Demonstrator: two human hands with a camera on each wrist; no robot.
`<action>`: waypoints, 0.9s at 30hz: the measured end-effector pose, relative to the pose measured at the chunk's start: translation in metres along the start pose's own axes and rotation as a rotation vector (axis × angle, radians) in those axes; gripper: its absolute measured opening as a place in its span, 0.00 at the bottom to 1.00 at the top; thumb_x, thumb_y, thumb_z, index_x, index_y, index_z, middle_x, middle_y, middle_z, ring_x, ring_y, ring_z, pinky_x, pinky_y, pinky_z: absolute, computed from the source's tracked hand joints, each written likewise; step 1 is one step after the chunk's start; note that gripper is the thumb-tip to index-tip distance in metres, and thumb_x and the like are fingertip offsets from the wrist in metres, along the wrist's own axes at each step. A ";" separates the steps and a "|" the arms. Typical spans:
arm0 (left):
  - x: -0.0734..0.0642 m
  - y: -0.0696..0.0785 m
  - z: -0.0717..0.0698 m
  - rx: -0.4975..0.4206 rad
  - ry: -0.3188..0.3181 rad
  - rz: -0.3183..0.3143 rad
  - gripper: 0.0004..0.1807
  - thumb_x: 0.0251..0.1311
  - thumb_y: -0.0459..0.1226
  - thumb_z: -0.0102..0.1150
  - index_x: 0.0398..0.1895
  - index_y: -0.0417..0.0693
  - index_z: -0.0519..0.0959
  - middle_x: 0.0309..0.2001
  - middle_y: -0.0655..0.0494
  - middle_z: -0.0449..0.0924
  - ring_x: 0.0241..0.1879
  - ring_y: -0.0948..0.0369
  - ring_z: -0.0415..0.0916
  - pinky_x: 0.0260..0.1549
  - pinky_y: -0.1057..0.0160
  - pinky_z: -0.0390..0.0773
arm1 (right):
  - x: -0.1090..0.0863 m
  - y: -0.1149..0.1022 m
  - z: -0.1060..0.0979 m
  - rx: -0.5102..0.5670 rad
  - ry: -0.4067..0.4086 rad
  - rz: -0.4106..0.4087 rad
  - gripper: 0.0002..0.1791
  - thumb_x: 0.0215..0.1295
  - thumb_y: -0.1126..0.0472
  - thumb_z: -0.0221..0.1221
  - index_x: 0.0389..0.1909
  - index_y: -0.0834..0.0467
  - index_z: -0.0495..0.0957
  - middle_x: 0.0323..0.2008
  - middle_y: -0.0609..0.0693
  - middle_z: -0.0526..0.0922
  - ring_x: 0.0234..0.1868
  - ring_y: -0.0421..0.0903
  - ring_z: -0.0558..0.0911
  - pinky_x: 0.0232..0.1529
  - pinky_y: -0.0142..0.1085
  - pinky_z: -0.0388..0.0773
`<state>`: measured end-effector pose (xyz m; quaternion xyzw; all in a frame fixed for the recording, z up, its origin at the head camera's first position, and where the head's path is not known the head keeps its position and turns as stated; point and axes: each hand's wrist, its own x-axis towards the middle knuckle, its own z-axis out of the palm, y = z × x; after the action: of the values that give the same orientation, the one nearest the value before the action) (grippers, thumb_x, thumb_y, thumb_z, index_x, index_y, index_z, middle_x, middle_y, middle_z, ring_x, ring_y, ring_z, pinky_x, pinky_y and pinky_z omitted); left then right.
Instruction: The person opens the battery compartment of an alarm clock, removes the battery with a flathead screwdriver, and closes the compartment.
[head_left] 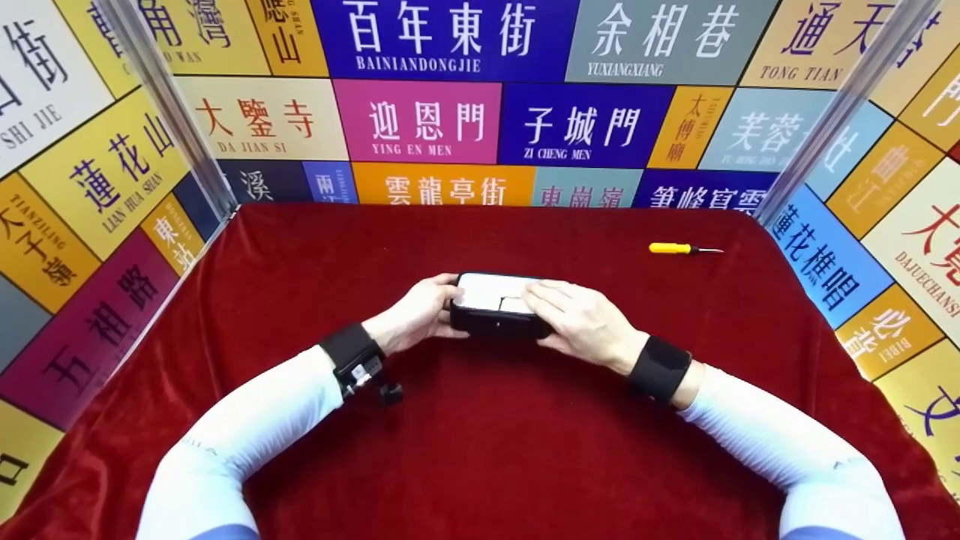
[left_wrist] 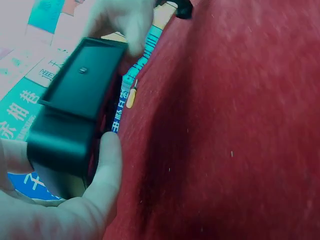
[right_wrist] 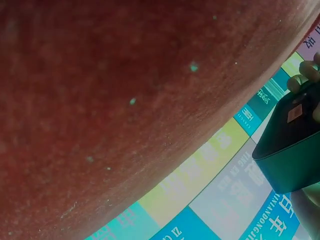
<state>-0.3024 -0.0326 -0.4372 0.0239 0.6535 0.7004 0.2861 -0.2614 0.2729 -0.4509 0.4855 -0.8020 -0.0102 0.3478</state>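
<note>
Between both hands is a black box-shaped device (head_left: 501, 325) with rounded ends, a pale top face and a thin dark line across part of that face. My left hand (head_left: 420, 311) grips its left end, thumb on one side and fingers on the other. At the opposite end my right hand (head_left: 592, 319) holds it, with fingers over the pale face and the thumb lower down. In the left wrist view the device (left_wrist: 75, 82) shows a raised panel with a small round detail. A reddish label (right_wrist: 295, 113) shows on its dark underside in the right wrist view.
A screwdriver (head_left: 671, 248) with a yellow handle lies at the back right of the red cloth (head_left: 517, 442). Walls with colourful sign panels (head_left: 420, 124) stand behind and at both sides, with clear posts (head_left: 832, 112) at the back corners.
</note>
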 end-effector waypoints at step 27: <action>-0.011 -0.021 -0.020 0.791 0.040 0.551 0.52 0.54 0.52 0.88 0.81 0.49 0.73 0.75 0.44 0.75 0.72 0.50 0.76 0.72 0.49 0.84 | 0.007 -0.002 0.003 0.393 -0.001 0.290 0.37 0.48 0.64 0.86 0.63 0.59 0.87 0.55 0.56 0.94 0.53 0.55 0.92 0.56 0.51 0.91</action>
<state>-0.2937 -0.0558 -0.4557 0.2899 0.8444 0.4481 0.0462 -0.2634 0.2653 -0.4497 0.4237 -0.8501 0.1957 0.2439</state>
